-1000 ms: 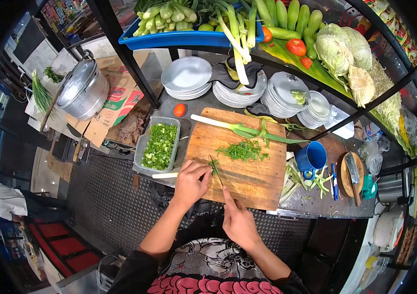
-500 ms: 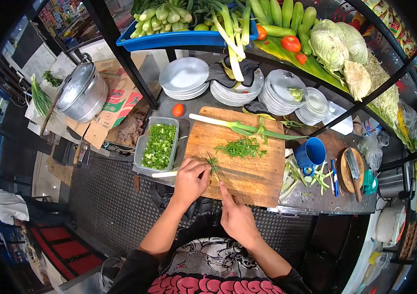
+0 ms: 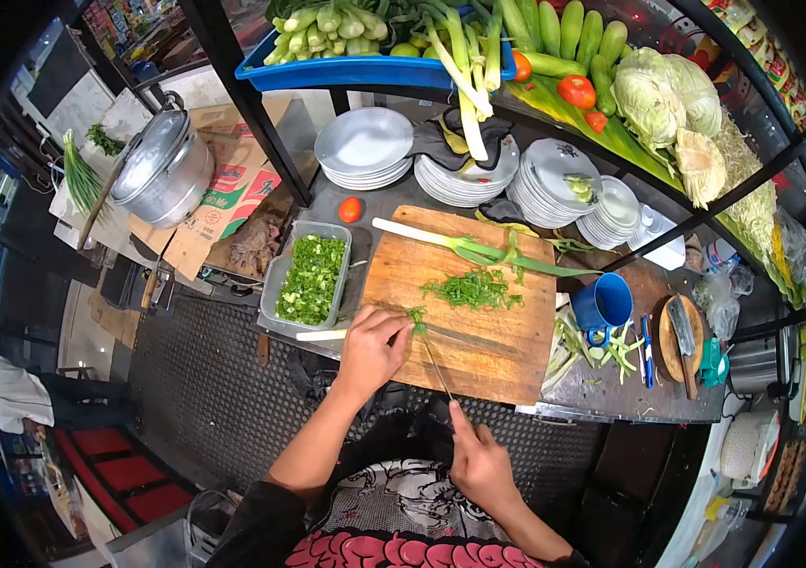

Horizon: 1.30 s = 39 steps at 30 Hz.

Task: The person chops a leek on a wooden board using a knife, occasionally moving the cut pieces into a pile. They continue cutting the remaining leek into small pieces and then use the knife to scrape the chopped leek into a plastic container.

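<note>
My left hand (image 3: 372, 350) is closed on a leek stalk (image 3: 320, 335), whose white end sticks out to the left past the board's edge. Green slices (image 3: 416, 316) lie by its fingertips. In my right hand (image 3: 481, 466) is a knife (image 3: 439, 367), its thin blade pointing up and left across the near part of the wooden cutting board (image 3: 507, 364). A second leek (image 3: 412, 231) rests along the board's far side. Below it sits a pile of sliced greens (image 3: 474, 289). Left of the board, a clear plastic container (image 3: 268, 295) holds chopped greens (image 3: 312, 275).
Stacked plates (image 3: 362, 142) line the back, near a tomato (image 3: 351, 209). To the right are a blue mug (image 3: 602, 303), leek trimmings (image 3: 568, 346) and a cleaver (image 3: 682, 331) on a round board. Vegetables fill a blue tray (image 3: 346, 76) above. A large pot (image 3: 164, 170) stands left.
My right hand has drawn the knife back toward my body and slightly right, away from the left fingertips. The left hand has stayed nearly in place on the leek stalk.
</note>
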### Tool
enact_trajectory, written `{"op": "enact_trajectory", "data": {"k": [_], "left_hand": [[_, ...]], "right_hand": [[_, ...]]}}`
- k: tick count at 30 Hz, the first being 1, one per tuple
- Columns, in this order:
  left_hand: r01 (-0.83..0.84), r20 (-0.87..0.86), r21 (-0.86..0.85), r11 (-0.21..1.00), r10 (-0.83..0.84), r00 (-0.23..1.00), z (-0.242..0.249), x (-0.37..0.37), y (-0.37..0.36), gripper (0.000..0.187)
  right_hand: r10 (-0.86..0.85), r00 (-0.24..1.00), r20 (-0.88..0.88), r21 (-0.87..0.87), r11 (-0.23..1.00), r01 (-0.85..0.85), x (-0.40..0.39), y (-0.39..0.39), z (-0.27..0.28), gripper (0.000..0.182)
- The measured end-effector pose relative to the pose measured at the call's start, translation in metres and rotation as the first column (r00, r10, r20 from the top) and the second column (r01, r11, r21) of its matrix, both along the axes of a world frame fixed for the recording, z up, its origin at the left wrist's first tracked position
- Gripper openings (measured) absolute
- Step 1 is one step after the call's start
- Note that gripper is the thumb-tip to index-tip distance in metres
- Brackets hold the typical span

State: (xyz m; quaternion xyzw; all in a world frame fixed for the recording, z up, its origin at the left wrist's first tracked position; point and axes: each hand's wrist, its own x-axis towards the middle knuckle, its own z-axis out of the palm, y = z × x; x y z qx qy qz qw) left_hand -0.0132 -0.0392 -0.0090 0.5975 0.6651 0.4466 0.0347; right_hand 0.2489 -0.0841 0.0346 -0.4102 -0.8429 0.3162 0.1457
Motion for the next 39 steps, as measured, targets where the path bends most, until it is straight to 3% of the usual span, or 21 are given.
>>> {"op": "enact_trajectory", "data": {"k": [4,8,11,14,35,39], "left_hand": [[0.001,0.012,-0.002,1.0,-0.001,1.0,0.002,-0.002,-0.001,0.009],[0.032,0.032,-0.027,0.999,-0.031,0.999,0.004,-0.004,-0.003,0.012],[0.001,-0.146,-0.072,0.997,-0.012,0.989,0.008,-0.005,-0.007,0.012],[-0.05,-0.194,-0.071,0.996,0.035,0.98,0.01,-0.003,-0.01,0.011],[-0.047,-0.095,-0.093,0.995,0.038,0.995,-0.002,-0.002,-0.008,0.009],[-0.041,-0.101,-0.082,0.996,0.033,0.994,-0.002,-0.003,-0.008,0.009]], "right_hand": [[-0.081,0.992,-0.094,-0.196,0.979,0.062,0.006,0.003,0.003,0.063],[-0.053,0.994,-0.1,-0.144,0.989,0.038,-0.02,0.02,-0.002,0.064],[-0.019,0.995,-0.098,-0.106,0.994,0.009,-0.036,0.03,-0.009,0.066],[0.023,0.998,-0.061,-0.034,0.999,-0.025,-0.041,0.035,-0.021,0.073],[0.024,0.978,0.209,-0.051,0.999,-0.014,-0.036,0.02,-0.004,0.074],[0.028,0.999,0.024,-0.009,1.0,-0.028,-0.005,0.008,-0.015,0.077]]}}
